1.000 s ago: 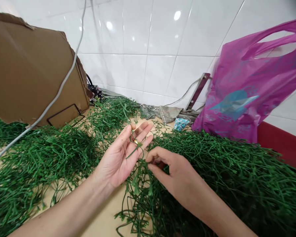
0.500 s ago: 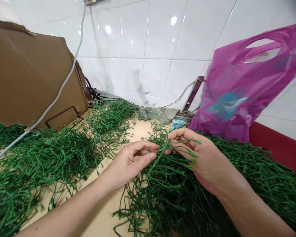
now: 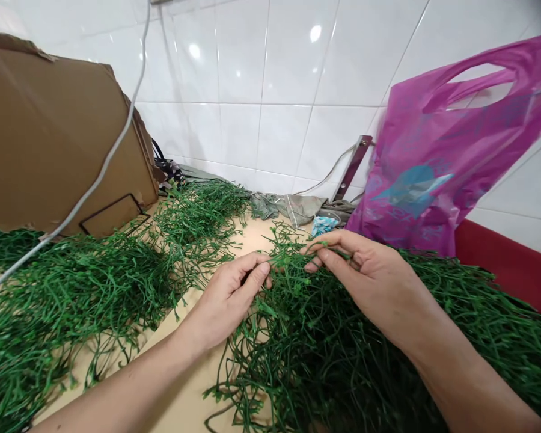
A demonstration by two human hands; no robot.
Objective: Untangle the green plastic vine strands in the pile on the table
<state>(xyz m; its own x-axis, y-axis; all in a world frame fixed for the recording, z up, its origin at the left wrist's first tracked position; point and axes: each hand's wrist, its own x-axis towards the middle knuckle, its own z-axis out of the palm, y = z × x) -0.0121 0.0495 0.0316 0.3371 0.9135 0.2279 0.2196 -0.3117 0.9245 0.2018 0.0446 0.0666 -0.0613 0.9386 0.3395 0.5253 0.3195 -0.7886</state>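
Tangled artificial green vine strands, thin and plastic-looking, lie in a thick heap [image 3: 329,355] under my hands and in a second heap [image 3: 81,288] to the left. My left hand [image 3: 228,300] pinches a strand between thumb and fingers at the heap's near-left side. A little to the right, my right hand [image 3: 360,279] grips strands between thumb and forefinger. The two hands face each other, with a short stretch of vine between them. Both hands hide the strands they close on.
The strands lie on a beige tabletop [image 3: 256,240] against a white tiled wall [image 3: 270,72]. A cardboard box [image 3: 58,144] stands at left, crossed by a white cable [image 3: 103,162]. A magenta plastic bag [image 3: 433,156] stands at right, by a red edge [image 3: 505,258].
My left hand has gone from open, palm up, to closed on the strands. My right hand has moved up and to the right, and the two hands now grip the vine near each other.
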